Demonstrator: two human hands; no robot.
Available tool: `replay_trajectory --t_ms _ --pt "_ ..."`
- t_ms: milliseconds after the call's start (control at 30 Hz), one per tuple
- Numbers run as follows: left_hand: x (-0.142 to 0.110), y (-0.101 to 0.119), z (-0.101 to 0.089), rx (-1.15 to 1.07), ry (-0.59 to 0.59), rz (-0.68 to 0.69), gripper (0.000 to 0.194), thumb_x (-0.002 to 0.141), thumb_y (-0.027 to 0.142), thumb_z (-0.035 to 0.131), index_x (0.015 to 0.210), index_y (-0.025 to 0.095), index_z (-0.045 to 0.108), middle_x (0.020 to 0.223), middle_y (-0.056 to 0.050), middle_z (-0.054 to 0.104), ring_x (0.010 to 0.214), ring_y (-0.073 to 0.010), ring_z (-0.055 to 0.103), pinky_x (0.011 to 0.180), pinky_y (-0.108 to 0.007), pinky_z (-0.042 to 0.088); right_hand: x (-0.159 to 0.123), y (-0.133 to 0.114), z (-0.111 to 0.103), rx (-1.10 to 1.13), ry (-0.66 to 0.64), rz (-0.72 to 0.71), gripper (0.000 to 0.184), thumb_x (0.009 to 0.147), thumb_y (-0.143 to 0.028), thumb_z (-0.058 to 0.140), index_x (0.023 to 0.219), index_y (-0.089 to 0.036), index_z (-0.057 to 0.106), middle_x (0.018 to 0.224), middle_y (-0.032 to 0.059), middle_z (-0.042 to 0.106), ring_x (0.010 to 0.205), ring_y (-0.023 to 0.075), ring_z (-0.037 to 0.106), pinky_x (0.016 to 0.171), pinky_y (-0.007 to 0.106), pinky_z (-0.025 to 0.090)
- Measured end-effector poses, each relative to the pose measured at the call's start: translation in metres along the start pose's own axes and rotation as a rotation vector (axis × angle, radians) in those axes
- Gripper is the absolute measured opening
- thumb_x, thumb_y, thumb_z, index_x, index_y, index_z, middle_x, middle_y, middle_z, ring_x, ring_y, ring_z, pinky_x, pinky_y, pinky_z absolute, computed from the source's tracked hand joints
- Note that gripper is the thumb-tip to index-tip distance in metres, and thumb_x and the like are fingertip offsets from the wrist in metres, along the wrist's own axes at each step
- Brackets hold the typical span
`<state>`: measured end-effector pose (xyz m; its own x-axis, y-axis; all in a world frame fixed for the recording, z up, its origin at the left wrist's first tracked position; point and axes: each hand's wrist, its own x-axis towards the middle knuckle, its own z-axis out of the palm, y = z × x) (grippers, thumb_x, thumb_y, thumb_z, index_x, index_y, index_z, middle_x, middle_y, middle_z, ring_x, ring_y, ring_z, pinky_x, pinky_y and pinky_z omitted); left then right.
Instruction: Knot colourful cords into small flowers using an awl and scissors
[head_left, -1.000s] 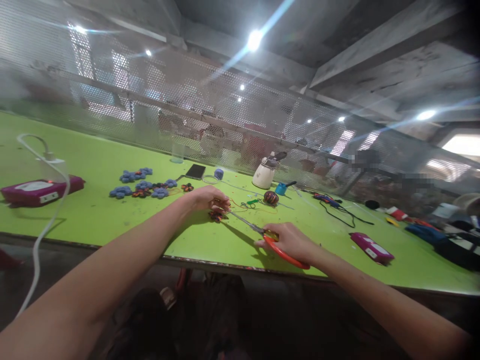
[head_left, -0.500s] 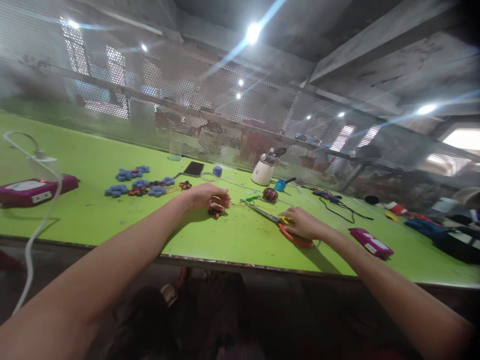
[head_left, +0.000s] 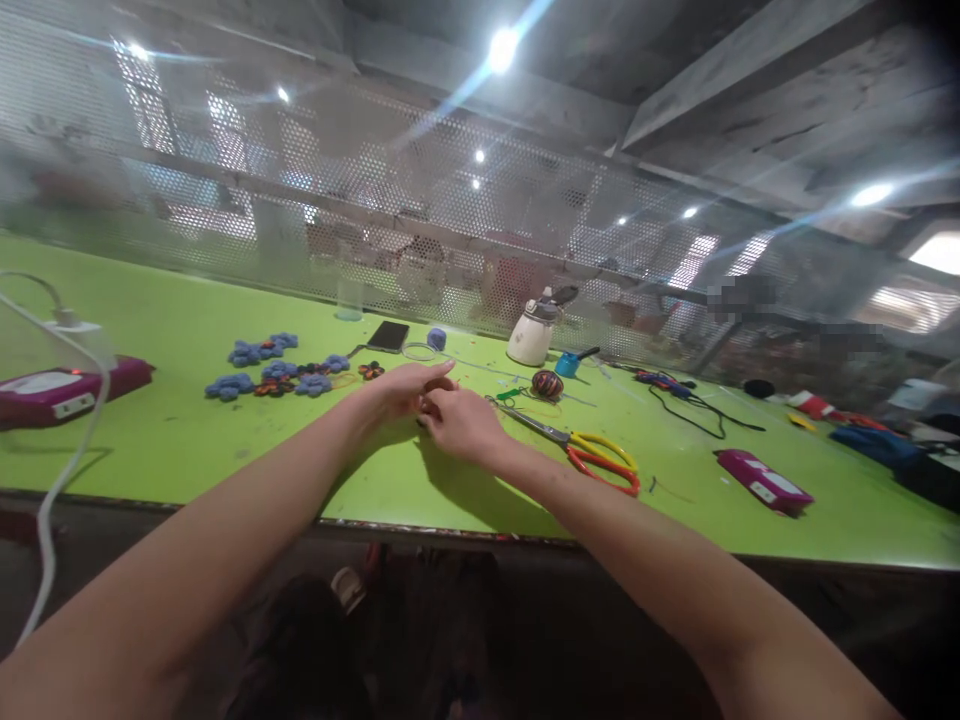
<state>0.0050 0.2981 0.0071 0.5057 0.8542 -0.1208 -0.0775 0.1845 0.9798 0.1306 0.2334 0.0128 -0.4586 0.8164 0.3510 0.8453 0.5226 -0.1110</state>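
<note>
My left hand (head_left: 411,388) is closed over a small dark crocheted piece, mostly hidden now; half a second ago its black and orange showed under the fingers. Pressed up against it is my right hand (head_left: 463,424), fingers pinched together at the same spot. What the right fingertips hold is hidden. Scissors (head_left: 604,463) with red and yellow handles lie on the table right of my hands, blades pointing toward the far left. Beyond them sits a ball of dark multicoloured yarn (head_left: 547,385), with a small green item (head_left: 509,394) beside it.
Blue crocheted flowers (head_left: 313,384) and black-orange ones (head_left: 370,371) lie at left on the green table (head_left: 172,440). Farther back are a phone (head_left: 388,336), a blue yarn roll (head_left: 436,339) and a white bottle (head_left: 530,335). Purple power strips (head_left: 763,482) flank both sides; a mesh screen stands behind.
My right hand has let go of the scissors' handles and moved left to meet my left hand. The scissors stay on the table. The view has shifted slightly.
</note>
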Motion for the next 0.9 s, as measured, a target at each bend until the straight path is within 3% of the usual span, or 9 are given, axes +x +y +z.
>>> replay_trajectory --t_ms 100,367,533,633,800,867,900 --pt "-0.001 0.000 0.000 0.008 0.010 -0.001 0.041 0.079 0.050 0.056 0.072 0.010 0.065 0.064 -0.005 0.063 0.055 -0.0129 0.053 0.051 -0.025 0.038 0.013 -0.004 0.014 0.018 0.019 0.037 0.021 0.077 -0.019 0.056 0.093 -0.012 0.069 0.091 0.0146 0.068 0.079 0.0254 0.062 0.066 0.033 0.043" --pt "0.004 0.000 -0.002 0.036 0.059 0.023 0.036 0.086 0.043 0.048 0.077 0.012 0.063 0.065 -0.005 0.061 0.058 -0.0134 0.055 0.056 -0.025 0.044 0.008 0.024 0.023 0.278 0.091 0.045 0.015 0.078 -0.016 0.057 0.078 -0.015 0.072 0.079 0.0068 0.070 0.070 0.0159 0.060 0.067 0.026 0.042" --pt "0.003 0.002 -0.001 0.180 0.171 0.028 0.027 0.090 0.031 0.038 0.099 0.016 0.059 0.070 -0.005 0.064 0.065 -0.0155 0.062 0.067 -0.029 0.049 0.001 0.031 0.027 0.471 0.152 0.117 0.012 0.076 -0.015 0.059 0.071 -0.014 0.070 0.070 0.0041 0.069 0.061 0.0121 0.056 0.062 0.024 0.042" --pt "0.004 0.003 -0.004 0.352 0.289 0.030 0.024 0.085 0.027 0.046 0.102 0.015 0.059 0.075 -0.008 0.067 0.069 -0.0175 0.063 0.066 -0.029 0.048 0.000 0.032 0.032 0.610 0.164 0.185 0.011 0.074 -0.015 0.059 0.067 -0.014 0.068 0.062 0.0026 0.065 0.055 0.0105 0.053 0.057 0.023 0.041" --pt "0.001 0.015 -0.011 0.706 0.519 0.022 0.012 0.067 0.018 0.061 0.078 0.017 0.065 0.066 -0.007 0.067 0.077 -0.0236 0.063 0.068 -0.030 0.045 0.001 0.038 0.031 0.918 0.142 0.377 0.012 0.074 -0.016 0.059 0.063 -0.013 0.063 0.047 -0.0013 0.056 0.040 0.0075 0.046 0.043 0.019 0.037" --pt "-0.004 0.022 -0.007 0.814 0.509 0.000 0.002 0.062 0.017 0.062 0.062 0.017 0.064 0.055 -0.007 0.063 0.073 -0.0253 0.063 0.066 -0.030 0.044 0.001 0.041 0.027 1.064 0.112 0.449 0.012 0.075 -0.017 0.059 0.064 -0.012 0.061 0.048 -0.0004 0.057 0.040 0.0079 0.049 0.042 0.019 0.039" --pt "-0.007 0.025 -0.004 0.859 0.469 -0.030 0.007 0.060 0.018 0.062 0.052 0.017 0.062 0.047 -0.007 0.060 0.065 -0.0259 0.062 0.062 -0.032 0.044 0.001 0.042 0.025 1.138 0.093 0.479 0.011 0.076 -0.017 0.059 0.065 -0.012 0.060 0.050 0.0006 0.059 0.042 0.0083 0.052 0.042 0.019 0.041"
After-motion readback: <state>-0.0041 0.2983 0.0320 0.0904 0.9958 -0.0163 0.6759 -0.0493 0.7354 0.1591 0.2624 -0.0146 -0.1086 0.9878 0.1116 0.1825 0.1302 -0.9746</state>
